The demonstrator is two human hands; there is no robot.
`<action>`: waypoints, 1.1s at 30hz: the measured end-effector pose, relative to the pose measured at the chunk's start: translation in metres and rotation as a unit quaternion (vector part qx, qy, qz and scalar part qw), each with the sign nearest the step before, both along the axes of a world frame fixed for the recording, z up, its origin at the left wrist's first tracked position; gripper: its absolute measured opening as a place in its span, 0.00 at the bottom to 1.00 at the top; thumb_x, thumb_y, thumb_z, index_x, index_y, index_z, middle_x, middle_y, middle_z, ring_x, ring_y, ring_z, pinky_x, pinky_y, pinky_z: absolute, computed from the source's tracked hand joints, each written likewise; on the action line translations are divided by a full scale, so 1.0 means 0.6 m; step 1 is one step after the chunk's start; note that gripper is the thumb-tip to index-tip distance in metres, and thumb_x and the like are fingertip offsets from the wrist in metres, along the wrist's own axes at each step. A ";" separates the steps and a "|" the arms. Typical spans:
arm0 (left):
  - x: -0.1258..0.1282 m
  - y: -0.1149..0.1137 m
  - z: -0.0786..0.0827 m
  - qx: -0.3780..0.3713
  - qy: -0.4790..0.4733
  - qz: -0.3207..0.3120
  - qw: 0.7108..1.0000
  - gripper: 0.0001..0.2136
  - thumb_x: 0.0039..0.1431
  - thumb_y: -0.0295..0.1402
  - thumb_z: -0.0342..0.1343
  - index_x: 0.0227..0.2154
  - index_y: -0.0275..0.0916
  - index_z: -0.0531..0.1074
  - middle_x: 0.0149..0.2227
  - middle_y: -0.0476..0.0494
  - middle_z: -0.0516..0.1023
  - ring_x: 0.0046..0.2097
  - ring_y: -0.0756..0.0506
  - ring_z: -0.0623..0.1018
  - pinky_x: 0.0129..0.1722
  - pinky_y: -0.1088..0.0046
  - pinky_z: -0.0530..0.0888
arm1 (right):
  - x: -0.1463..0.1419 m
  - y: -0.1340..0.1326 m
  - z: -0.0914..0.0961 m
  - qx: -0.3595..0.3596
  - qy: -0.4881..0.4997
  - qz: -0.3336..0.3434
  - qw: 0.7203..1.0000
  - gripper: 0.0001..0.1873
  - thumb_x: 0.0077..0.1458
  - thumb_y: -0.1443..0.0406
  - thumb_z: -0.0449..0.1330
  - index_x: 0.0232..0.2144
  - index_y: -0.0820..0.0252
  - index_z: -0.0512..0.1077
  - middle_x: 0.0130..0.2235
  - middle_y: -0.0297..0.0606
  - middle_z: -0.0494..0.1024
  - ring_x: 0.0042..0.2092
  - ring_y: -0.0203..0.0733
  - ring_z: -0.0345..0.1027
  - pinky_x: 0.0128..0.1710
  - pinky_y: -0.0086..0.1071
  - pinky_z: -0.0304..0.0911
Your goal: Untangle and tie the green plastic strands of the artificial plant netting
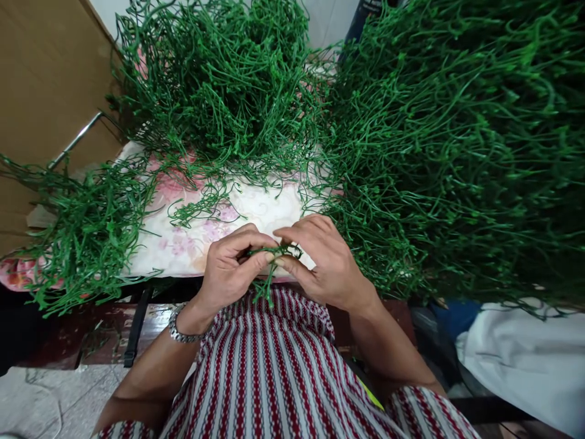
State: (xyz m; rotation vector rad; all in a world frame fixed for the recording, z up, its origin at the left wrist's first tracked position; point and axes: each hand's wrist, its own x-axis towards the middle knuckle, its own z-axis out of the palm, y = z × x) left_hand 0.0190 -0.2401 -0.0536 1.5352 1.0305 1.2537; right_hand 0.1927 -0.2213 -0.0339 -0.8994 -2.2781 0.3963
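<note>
While your left hand (pixel 235 265) pinches a green sprig (pixel 269 289) between thumb and forefinger at lower centre of the head view, your right hand (pixel 324 262) shows thumb and forefinger parted around its other end; whether they grip cannot be told. One piece appears to be in work, and much probably remains, judging by the large heaps at upper centre (pixel 228 91) and right (pixel 466 146). The smaller heap at left (pixel 95 225), beside your floral surface (pixel 269 204), may be finished or waiting. Pale marks on a dark object (pixel 363 21) at top are illegible; no brand or label reads.
</note>
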 end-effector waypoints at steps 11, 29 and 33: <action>0.005 0.002 0.018 0.002 0.068 -0.039 0.997 0.04 0.50 0.29 0.57 0.27 0.36 0.67 0.29 0.48 0.65 0.32 0.51 0.66 0.30 0.76 0.62 | 0.020 0.003 0.001 -0.020 -0.020 0.023 0.999 0.07 0.54 0.63 0.55 0.34 0.61 0.68 0.34 0.39 0.72 0.39 0.41 0.62 0.43 0.39 0.55; -0.002 0.001 0.020 0.014 0.249 -0.149 0.957 0.06 0.53 0.24 0.50 0.22 0.35 0.68 0.22 0.50 0.68 0.25 0.54 0.66 0.26 0.77 0.61 | 0.031 -0.002 -0.011 -0.227 0.067 0.075 0.969 0.06 0.54 0.65 0.55 0.35 0.62 0.67 0.33 0.35 0.72 0.36 0.34 0.65 0.37 0.28 0.58; 0.002 0.000 0.017 0.025 0.259 -0.150 0.954 0.10 0.56 0.29 0.49 0.20 0.35 0.66 0.19 0.51 0.64 0.24 0.53 0.64 0.26 0.77 0.60 | 0.026 -0.007 -0.020 -0.230 0.114 0.085 0.963 0.05 0.56 0.66 0.53 0.35 0.62 0.64 0.32 0.35 0.68 0.34 0.34 0.62 0.34 0.28 0.58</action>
